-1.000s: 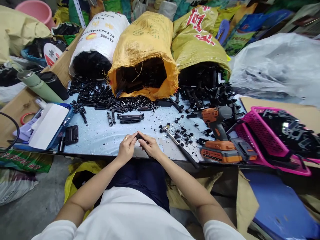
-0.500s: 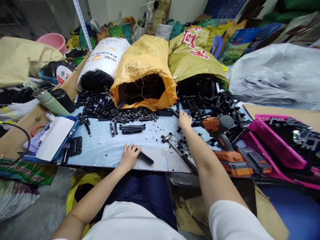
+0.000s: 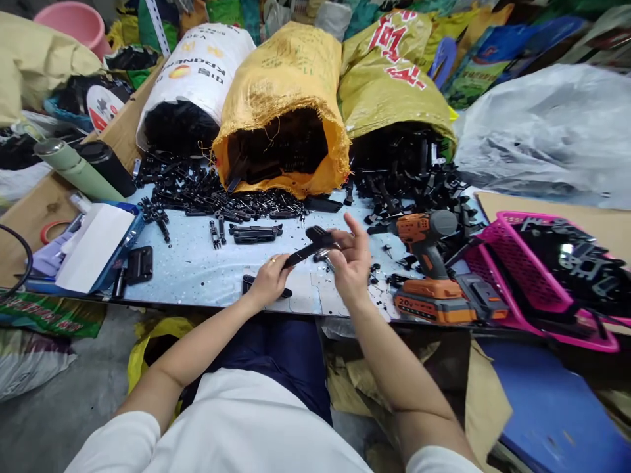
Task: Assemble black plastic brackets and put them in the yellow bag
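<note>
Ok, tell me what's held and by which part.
The left hand holds a black part by its near end. The right hand is at its far end, grip unclear.

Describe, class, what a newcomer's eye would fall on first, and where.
Probably the orange sack, gaping at the table's back, between the white sack and olive sack. Then the pink basket at right, the drill to its left. Front and centre, the left hand holds a black part.

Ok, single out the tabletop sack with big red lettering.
The olive sack, rightmost of three; the white sack has black lettering, the orange sack green print.
</note>
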Action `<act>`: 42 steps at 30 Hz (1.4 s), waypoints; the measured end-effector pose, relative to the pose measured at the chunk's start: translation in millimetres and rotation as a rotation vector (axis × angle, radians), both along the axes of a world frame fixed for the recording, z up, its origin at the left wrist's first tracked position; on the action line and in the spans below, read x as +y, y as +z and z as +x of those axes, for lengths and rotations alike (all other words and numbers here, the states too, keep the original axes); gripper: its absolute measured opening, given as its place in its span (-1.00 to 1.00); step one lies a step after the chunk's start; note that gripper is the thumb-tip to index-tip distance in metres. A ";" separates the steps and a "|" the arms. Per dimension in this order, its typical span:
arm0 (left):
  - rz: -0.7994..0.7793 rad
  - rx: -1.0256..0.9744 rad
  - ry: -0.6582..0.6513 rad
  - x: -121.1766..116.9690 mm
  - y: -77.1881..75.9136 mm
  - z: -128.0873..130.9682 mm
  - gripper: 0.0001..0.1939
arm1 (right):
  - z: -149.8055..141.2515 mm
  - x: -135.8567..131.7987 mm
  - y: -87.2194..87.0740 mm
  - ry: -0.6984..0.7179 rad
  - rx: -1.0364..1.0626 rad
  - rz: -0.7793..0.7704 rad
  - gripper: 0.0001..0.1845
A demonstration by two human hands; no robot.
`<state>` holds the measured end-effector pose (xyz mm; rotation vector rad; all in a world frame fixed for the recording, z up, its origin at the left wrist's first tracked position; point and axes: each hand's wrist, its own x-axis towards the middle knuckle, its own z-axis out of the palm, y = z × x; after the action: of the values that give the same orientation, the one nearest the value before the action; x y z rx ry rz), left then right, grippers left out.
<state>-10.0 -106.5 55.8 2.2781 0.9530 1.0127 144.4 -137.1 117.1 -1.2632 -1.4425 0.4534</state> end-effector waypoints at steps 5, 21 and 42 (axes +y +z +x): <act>-0.055 0.294 -0.277 0.0 -6.9 -19.2 -0.60 | -1.8 -12.4 -43.6 0.148 -0.074 -0.181 -0.60; -0.031 0.672 -0.344 7.6 -17.7 -36.8 -0.26 | 11.7 -58.4 -78.6 0.295 -1.226 -0.445 -0.58; -0.183 0.535 0.041 129.0 -17.3 105.6 -0.68 | 49.6 -58.5 -112.7 0.204 -0.936 -0.275 -0.63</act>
<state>95.6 22.5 38.5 2.4199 1.2444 0.3039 194.0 -195.6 4.4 -1.6590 -2.3669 0.1834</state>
